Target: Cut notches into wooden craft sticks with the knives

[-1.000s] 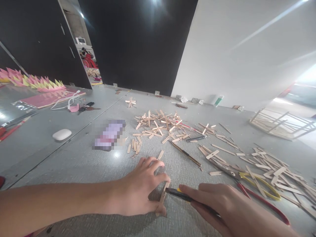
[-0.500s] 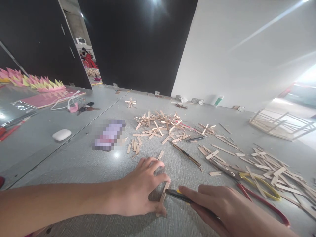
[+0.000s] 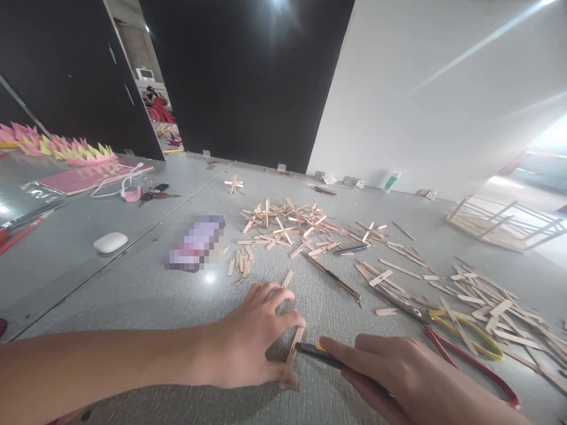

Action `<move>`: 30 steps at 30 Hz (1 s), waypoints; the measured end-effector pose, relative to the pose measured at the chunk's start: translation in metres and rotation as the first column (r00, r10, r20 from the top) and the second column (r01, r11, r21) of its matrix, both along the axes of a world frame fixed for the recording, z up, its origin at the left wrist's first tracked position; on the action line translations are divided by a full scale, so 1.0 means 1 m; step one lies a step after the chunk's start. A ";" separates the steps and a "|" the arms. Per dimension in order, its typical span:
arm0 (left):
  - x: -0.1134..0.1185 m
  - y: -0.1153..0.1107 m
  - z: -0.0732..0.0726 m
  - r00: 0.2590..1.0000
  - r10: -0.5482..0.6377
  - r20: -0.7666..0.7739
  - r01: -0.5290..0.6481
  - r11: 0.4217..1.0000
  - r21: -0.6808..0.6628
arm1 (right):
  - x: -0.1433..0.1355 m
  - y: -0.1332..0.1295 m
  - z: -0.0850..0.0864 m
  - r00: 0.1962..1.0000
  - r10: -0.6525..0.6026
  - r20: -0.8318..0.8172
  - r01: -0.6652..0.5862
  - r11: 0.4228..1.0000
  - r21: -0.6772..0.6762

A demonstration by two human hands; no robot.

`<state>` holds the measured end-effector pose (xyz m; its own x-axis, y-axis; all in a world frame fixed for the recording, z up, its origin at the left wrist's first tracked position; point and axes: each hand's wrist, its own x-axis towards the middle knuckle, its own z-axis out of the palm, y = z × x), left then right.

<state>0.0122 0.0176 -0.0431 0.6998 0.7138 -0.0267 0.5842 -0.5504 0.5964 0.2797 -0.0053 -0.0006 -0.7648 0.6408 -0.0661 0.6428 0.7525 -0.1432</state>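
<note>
My left hand (image 3: 250, 339) pins a wooden craft stick (image 3: 293, 352) flat to the table, thumb at its near end and a fingertip at its far end. In my right hand (image 3: 401, 369) is a dark utility knife (image 3: 322, 356) with a yellow part, its tip touching the middle of that stick. A dark spot shows where the tip meets the wood. Just beyond my left fingers lies a second craft stick (image 3: 287, 278), partly hidden by them. Scissors (image 3: 425, 319) with yellow and red handles lie to the right of my right hand.
Star-shaped stick pieces (image 3: 283, 221) lie in a heap ahead. Loose sticks (image 3: 500, 313) are piled at right, near a stick frame (image 3: 509, 227). A pen (image 3: 334, 276), a blurred purple rectangular item (image 3: 197, 242) and a white case (image 3: 110, 242) also lie on the table (image 3: 146, 295).
The knife tip has shifted very slightly down and left along the stick. My left hand and the stick stay in place.
</note>
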 end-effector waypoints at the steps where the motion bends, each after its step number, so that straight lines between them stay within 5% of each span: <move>1: 0.000 0.000 0.000 1.000 -0.001 -0.010 0.001 1.000 -0.004 | 0.000 0.000 0.000 1.000 0.003 0.006 -0.003 1.000 0.013; 7: -0.001 0.000 0.000 1.000 0.001 0.027 -0.001 1.000 -0.005 | -0.004 0.001 0.001 1.000 0.025 0.011 -0.025 1.000 0.015; 14: -0.001 -0.001 -0.002 0.994 -0.008 0.109 0.005 1.000 0.026 | -0.006 -0.006 0.004 0.983 -0.017 -0.183 0.042 0.990 0.135; 19: 0.002 -0.002 0.007 0.971 -0.028 0.239 0.008 0.997 0.083 | -0.012 -0.011 0.017 0.868 -0.203 -0.453 0.180 0.979 -0.095; 23: 0.002 -0.002 0.016 0.928 0.022 0.373 -0.034 0.999 0.024 | -0.017 -0.011 0.025 0.603 -0.538 -0.589 0.381 0.843 -0.380; 26: 0.004 -0.002 0.020 0.912 0.011 0.410 -0.020 1.000 0.017 | -0.022 -0.008 0.025 0.477 -0.614 -0.628 0.299 0.786 -0.541; 30: 0.006 -0.001 0.015 0.918 -0.003 0.398 0.003 1.000 0.001 | -0.032 -0.001 0.010 0.570 -0.451 -0.686 0.081 0.862 -0.500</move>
<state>0.0179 0.0171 -0.0279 0.6545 0.7118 0.2547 0.2974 -0.5522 0.7789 0.2477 -0.0059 0.0097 -0.4383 0.8827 0.1696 0.3107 0.3258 -0.8929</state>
